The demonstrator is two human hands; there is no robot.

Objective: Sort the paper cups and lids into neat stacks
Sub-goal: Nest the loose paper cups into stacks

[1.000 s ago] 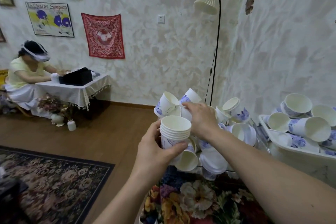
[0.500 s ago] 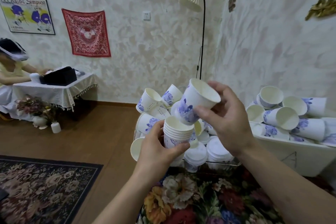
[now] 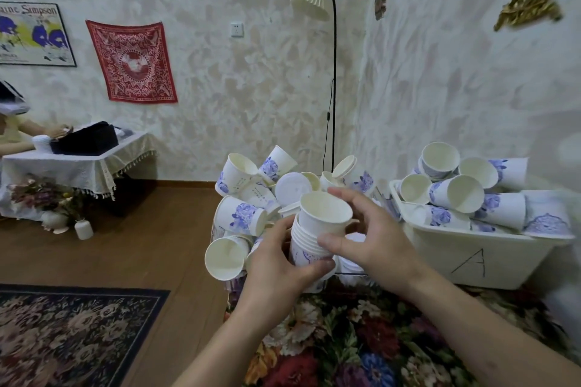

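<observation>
Your left hand (image 3: 278, 264) is curled round the lower part of the stack (image 3: 306, 245), thumb across its front, while your right hand (image 3: 371, 236) pinches the top cup (image 3: 323, 212) between thumb and fingers; that cup sits only partly down in the stack, its rim well clear of the ones below. You hold the whole stack in the air, just in front of the heap.

Biggest risk first: the heap (image 3: 251, 198) of loose cups and lids stands directly behind your hands, piled high and leaning toward the table edge. Knock it while pressing down and cups will likely roll to the floor.

Next, the bin (image 3: 471, 248) marked A at your right is heaped above its rim; a swing of your right elbow could probably tip cups out.

Then the stack itself: push the top cup in crooked and it may jam or crease the paper wall.

Smallest, the lid (image 3: 294, 188) lying among the cups could slip unnoticed.
</observation>
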